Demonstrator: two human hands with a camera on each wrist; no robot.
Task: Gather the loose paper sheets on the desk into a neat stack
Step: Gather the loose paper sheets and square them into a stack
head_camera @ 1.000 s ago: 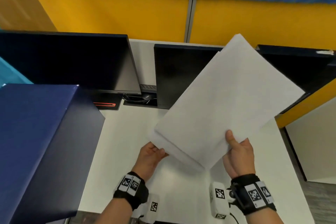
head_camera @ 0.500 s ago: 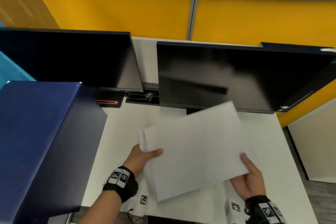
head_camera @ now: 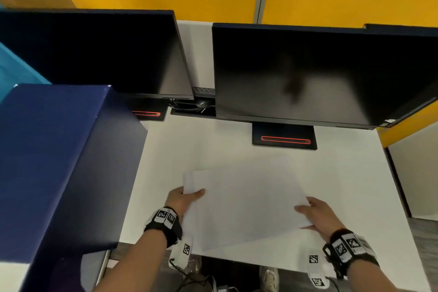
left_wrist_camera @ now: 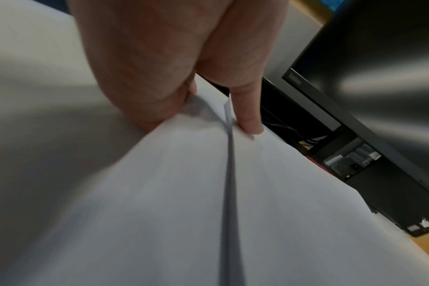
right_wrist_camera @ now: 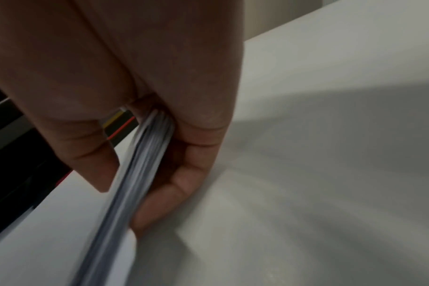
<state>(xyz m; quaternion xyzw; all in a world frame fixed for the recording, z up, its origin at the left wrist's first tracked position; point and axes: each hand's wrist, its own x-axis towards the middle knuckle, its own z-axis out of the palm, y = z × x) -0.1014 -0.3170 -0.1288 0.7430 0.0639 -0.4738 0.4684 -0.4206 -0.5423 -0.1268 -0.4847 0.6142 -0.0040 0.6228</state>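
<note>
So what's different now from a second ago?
The paper stack has come down: it was tilted up in front of the monitors, and now lies low and nearly flat over the desk. The left hand and right hand keep gripping its opposite edges. Monitors and blue box stayed put.

The sheets (head_camera: 246, 201) blur into the white counter (head_camera: 355, 185) in the head view, so their far edge is hard to trace. Whether they touch the counter cannot be told. Fingers of the left hand (head_camera: 183, 199) and right hand (head_camera: 316, 214) lie hidden under the paper. Both wrist views are motion-smeared, and the sheet count is unreadable.
</note>
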